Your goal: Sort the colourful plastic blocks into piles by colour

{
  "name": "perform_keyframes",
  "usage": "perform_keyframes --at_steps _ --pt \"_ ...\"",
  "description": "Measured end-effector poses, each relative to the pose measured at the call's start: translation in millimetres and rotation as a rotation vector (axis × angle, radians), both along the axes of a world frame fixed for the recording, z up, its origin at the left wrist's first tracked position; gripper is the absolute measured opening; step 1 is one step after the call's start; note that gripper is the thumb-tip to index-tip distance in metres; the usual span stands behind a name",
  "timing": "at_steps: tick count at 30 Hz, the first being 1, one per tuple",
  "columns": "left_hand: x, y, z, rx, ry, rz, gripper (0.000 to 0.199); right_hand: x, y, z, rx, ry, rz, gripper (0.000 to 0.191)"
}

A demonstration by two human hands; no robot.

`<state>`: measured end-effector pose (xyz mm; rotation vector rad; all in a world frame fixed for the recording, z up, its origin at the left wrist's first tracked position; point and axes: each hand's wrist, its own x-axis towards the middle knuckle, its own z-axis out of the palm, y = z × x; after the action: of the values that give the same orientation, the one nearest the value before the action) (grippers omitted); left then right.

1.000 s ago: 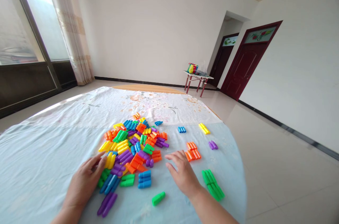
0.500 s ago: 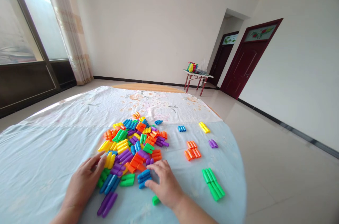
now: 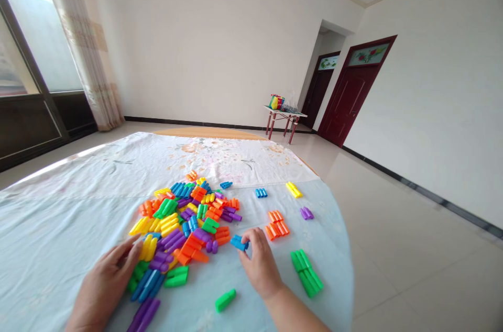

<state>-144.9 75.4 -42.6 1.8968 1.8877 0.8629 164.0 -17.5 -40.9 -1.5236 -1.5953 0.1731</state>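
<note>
Between the thumb and fingers of my right hand is a blue block, just right of a mixed pile of coloured plastic blocks. My left hand lies at the pile's left edge, its fingertips at a yellow block; whether it grips that block I cannot tell. A lone green block lies near the front. To the right are joined green blocks, orange blocks, a blue piece, a yellow piece and a purple piece.
The round table bears a light blue and floral cloth. A small table with a colourful bag stands by the far wall. A dark red door is at the right, a curtain at the left.
My right hand has taken hold of the blue block and lifted it away from the pile's front, up and to the right. The view has shifted slightly; my left hand stays beside the yellow block.
</note>
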Motion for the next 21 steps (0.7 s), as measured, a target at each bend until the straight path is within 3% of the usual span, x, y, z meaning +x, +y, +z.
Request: perform_keyframes --at_steps 8,15,21 --pt "-1 2 -3.2 0.01 0.012 0.002 0.049 14 -15 -2.3 -0.158 0.007 0.16 0.03" --pt "-4 2 -7.5 0.046 -0.018 0.002 0.047 13 -17 -1.0 -0.132 -0.01 0.061 0.038" --pt "0 -2 0.2 0.051 -0.035 0.022 0.047 10 -22 2.1 -0.142 -0.058 0.146 0.026"
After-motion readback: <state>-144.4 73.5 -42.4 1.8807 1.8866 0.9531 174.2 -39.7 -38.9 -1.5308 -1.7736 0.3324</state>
